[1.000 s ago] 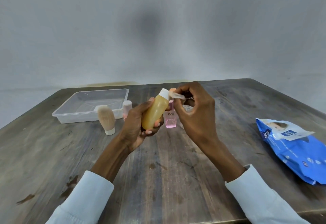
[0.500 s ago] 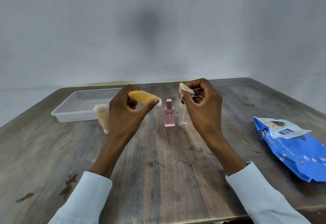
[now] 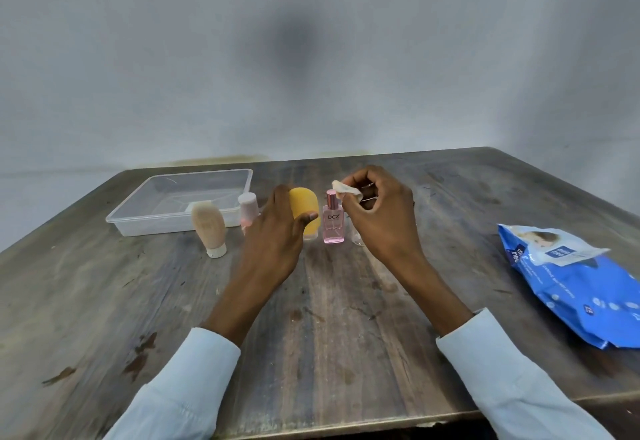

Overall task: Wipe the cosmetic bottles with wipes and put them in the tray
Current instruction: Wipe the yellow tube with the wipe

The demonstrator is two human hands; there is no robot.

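at mid surface [image 3: 329, 318], just in front of the tray [image 3: 138, 224]: left hand [image 3: 273, 242] wrapped round a yellow bottle [image 3: 304, 207], thumb across its front, bottle standing cap down at or just above the wood. cannot tell whether it is touching. right hand [image 3: 377, 217] pinching a small crumpled wipe [image 3: 344, 190] between thumb and fingertips, held above a pink perfume bottle [image 3: 333, 223].

likely handling: yellow bottle probably light, squeezable plastic, smooth and maybe slick from the damp wipe; best gripped round the middle of the body, not the cap. perfume bottle looks like glass, stiffer, heavier for its size, breakable; best taken by its flat sides, low down. beside it, behind the right hand, something clear and mostly hidden.

beige tube [image 3: 207, 228] standing cap down near the tray's front wall, small pink bottle [image 3: 248, 211] just beside it.

tray: clear plastic, shallow, no bottles visible in it. blue wipes pack [image 3: 581, 283] far right, flap peeled open.
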